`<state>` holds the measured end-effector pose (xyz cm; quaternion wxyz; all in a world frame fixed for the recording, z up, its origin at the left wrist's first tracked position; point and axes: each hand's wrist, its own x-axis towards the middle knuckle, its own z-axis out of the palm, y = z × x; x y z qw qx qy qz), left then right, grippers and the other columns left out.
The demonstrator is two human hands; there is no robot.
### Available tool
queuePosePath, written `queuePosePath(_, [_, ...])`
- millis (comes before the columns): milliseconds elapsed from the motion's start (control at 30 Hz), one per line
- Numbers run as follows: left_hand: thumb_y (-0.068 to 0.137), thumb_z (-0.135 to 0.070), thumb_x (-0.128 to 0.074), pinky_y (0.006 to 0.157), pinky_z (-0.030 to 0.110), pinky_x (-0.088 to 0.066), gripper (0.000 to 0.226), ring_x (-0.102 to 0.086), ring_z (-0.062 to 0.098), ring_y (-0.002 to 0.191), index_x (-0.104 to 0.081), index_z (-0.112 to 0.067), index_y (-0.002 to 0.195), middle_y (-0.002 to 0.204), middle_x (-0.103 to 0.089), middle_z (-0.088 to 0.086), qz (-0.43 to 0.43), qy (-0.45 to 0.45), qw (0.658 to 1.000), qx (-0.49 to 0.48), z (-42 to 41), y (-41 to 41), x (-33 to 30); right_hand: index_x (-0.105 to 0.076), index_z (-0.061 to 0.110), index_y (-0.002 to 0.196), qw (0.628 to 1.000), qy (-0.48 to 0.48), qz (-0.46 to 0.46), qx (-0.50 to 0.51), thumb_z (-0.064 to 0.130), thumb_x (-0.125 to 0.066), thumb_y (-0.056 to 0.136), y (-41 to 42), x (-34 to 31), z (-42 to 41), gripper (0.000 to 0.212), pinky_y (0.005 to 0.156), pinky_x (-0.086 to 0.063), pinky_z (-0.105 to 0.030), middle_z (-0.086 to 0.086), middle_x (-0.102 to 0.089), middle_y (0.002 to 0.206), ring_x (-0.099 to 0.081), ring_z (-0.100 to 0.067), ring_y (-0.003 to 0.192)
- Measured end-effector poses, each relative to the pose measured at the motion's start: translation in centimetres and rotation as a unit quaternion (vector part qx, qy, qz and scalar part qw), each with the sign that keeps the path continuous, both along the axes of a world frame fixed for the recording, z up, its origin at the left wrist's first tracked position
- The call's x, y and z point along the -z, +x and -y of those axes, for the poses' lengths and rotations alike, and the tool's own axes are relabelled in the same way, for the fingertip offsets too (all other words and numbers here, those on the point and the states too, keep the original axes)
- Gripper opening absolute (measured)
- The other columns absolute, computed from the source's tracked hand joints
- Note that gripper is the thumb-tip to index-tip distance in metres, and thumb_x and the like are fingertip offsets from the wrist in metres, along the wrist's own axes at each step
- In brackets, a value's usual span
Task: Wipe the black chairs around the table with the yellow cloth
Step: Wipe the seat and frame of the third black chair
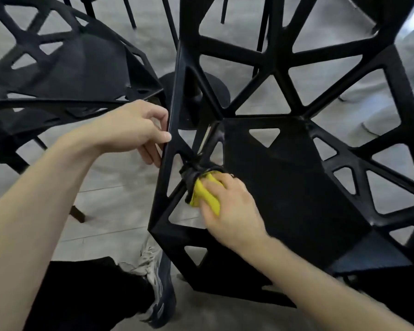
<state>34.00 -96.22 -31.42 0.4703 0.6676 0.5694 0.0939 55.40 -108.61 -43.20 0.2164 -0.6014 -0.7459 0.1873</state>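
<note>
Partly hidden yellow cloth [207,195], right hand [232,211] gripping

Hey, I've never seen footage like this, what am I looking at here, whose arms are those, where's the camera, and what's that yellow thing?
There is no machine here. A person wears a wide-angle camera on the head, so this single picture looks forward and down at their own two bare arms.

The right hand holds a bunched yellow cloth and presses it against the frame of a black chair, near where several bars meet beside the seat. The left hand grips the chair's side bar, probably to steady it.

The chair is made of black bars with triangular openings. A second black chair of the same kind stands to the left. Below is a grey floor, and at the bottom you see the person's dark trouser leg and shoe.
</note>
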Motion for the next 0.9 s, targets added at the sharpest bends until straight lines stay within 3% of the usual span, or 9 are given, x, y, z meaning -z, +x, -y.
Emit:
queuePosePath(200, [0.109,-0.012,-0.061,0.073,0.046,-0.065,0.016,-0.076,0.029,0.065,-0.059,-0.002,0.097,0.084,-0.08,0.015,0.033,0.04,0.998,-0.039,1.6,-0.4,1.1,-0.071,0.018,0.118,0.98,-0.01,-0.008,0.2,0.023,-0.054,0.093,-1.7,0.3,-8.3,0.031,0.098,-0.05,-0.047,-0.013,-0.055,0.127,-0.053,-0.04,0.109])
queuePosePath(333, [0.108,-0.018,-0.065,0.066,0.043,-0.066,0.017,-0.074,0.027,0.063,-0.061,-0.002,0.104,0.084,-0.08,0.012,0.067,0.034,0.994,-0.076,2.4,-1.3,2.1,-0.073,0.03,0.121,0.996,-0.015,-0.081,0.02,0.03,-0.066,0.089,-0.3,-0.7,-1.6,0.033,0.095,-0.053,-0.037,0.003,-0.065,0.118,-0.065,-0.026,0.106])
queuePosePath(433, [0.106,-0.02,-0.067,0.065,0.039,-0.067,0.012,-0.074,0.025,0.064,-0.068,-0.008,0.104,0.087,-0.08,0.014,0.108,0.02,0.99,-0.092,3.0,-1.7,2.4,-0.068,0.04,0.136,0.988,-0.016,-0.13,0.078,0.029,-0.08,0.086,2.5,-4.1,-5.3,0.052,0.101,-0.051,-0.027,0.013,-0.073,0.122,-0.067,-0.012,0.115])
queuePosePath(500, [0.103,-0.012,-0.07,0.07,0.038,-0.068,0.007,-0.074,0.022,0.069,-0.075,-0.015,0.107,0.093,-0.081,0.017,0.137,-0.007,0.987,-0.087,3.4,-2.2,2.4,-0.065,0.038,0.137,0.971,0.077,-0.182,0.134,0.031,-0.075,0.093,1.6,-7.4,-10.3,0.045,0.095,-0.048,-0.025,0.014,-0.071,0.117,-0.064,-0.009,0.11])
queuePosePath(567, [0.098,0.0,-0.073,0.073,0.035,-0.068,0.026,-0.076,0.02,0.076,-0.076,-0.018,0.116,0.098,-0.082,0.015,0.172,-0.045,0.981,-0.078,3.7,-2.7,2.5,-0.064,0.032,0.142,0.958,0.136,-0.201,0.153,0.033,-0.067,0.101,-1.0,-10.4,-14.8,0.041,0.1,-0.043,-0.025,0.006,-0.069,0.129,-0.061,-0.015,0.12])
queuePosePath(633, [0.095,0.008,-0.073,0.073,0.032,-0.067,0.038,-0.078,0.019,0.081,-0.075,-0.018,0.122,0.103,-0.083,0.011,0.187,-0.056,0.978,-0.079,4.0,-2.9,2.7,-0.066,0.025,0.142,0.966,0.151,-0.175,0.115,0.034,-0.063,0.105,-3.8,-12.0,-16.8,0.039,0.107,-0.04,-0.031,-0.004,-0.065,0.136,-0.059,-0.023,0.127])
queuePosePath(700, [0.092,0.01,-0.074,0.071,0.033,-0.068,0.04,-0.078,0.019,0.083,-0.076,-0.017,0.121,0.103,-0.083,0.01,0.194,-0.055,0.974,-0.098,4.1,-2.9,3.3,-0.073,0.024,0.133,0.972,0.154,-0.157,0.082,0.029,-0.063,0.105,-5.9,-10.4,-14.2,0.03,0.104,-0.046,-0.035,-0.005,-0.062,0.129,-0.062,-0.023,0.117])
queuePosePath(800, [0.09,0.007,-0.079,0.07,0.033,-0.067,0.035,-0.079,0.019,0.085,-0.08,-0.016,0.117,0.101,-0.083,0.008,0.187,-0.039,0.975,-0.117,3.8,-3.1,4.0,-0.076,0.028,0.125,0.973,0.165,-0.164,-0.008,0.023,-0.068,0.103,-6.0,-7.3,-5.9,0.024,0.098,-0.047,-0.022,0.007,-0.056,0.123,-0.06,-0.007,0.108])
queuePosePath(900, [0.092,0.003,-0.079,0.074,0.032,-0.067,0.036,-0.08,0.02,0.095,-0.079,-0.018,0.122,0.109,-0.084,0.006,0.195,-0.048,0.975,-0.098,3.8,-3.1,4.3,-0.077,0.024,0.126,0.972,0.18,-0.153,0.014,0.026,-0.068,0.103,-5.1,-9.1,-10.2,0.025,0.099,-0.048,-0.027,0.002,-0.06,0.124,-0.062,-0.012,0.109])
